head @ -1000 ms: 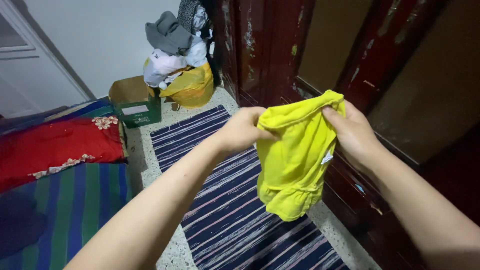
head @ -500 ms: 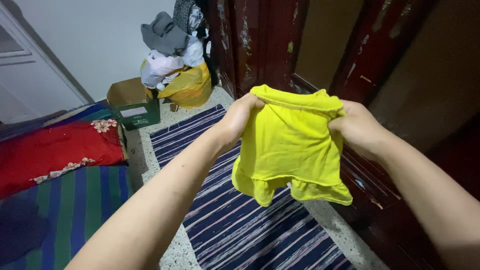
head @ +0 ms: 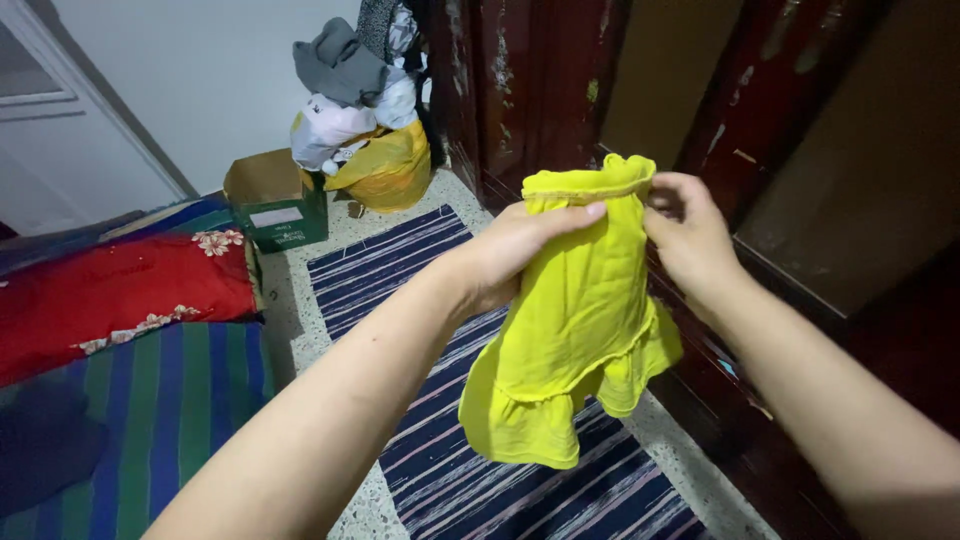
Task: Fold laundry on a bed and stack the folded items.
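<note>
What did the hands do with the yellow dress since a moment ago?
The hands moved closer together, so the yellow dress went from spread wide to a narrow, hanging fold. The left hand now lies flat across its front; the right hand pinches the top edge. The striped rug and clothes pile stayed put.

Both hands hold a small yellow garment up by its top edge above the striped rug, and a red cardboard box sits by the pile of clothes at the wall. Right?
Not quite: the cardboard box is green, not red, as the head view shows. The rest stands: the left hand and right hand hold the yellow garment up by its top edge above the striped rug, with the pile of clothes at the wall.
</note>
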